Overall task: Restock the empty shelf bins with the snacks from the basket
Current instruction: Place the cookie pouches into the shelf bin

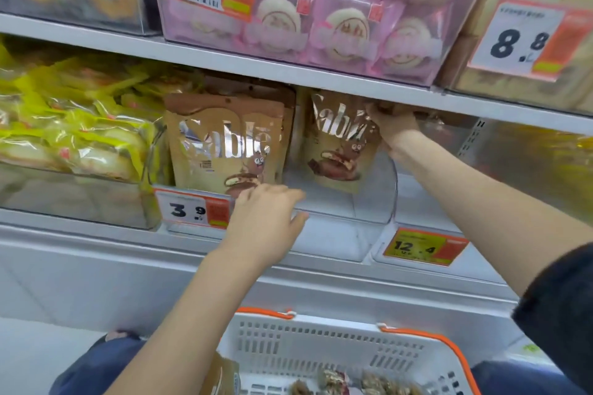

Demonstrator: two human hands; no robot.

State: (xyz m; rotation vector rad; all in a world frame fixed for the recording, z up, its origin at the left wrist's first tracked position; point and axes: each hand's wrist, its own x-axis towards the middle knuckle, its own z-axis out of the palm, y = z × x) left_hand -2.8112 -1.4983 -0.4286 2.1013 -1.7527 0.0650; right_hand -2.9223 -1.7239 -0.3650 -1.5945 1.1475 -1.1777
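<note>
two hands work mid-frame: our right hand [390, 127] grips a sable pouch [340, 141] upright inside the clear bin [375, 199]; our left hand [268, 223], fingers relaxed, touches its front rim. basket [321, 349] bottom centre.

Clear plastic shelf bin [378, 202]: curved front wall, mounted on the middle shelf. Inside it, a row of tan Sablé pouches [221, 144] stands upright at the left, and one further Sablé pouch [340, 144] stands slightly tilted at the right. White slotted basket [321, 349] with orange handles sits below the shelf and contains more snack packs [333, 378].
</note>
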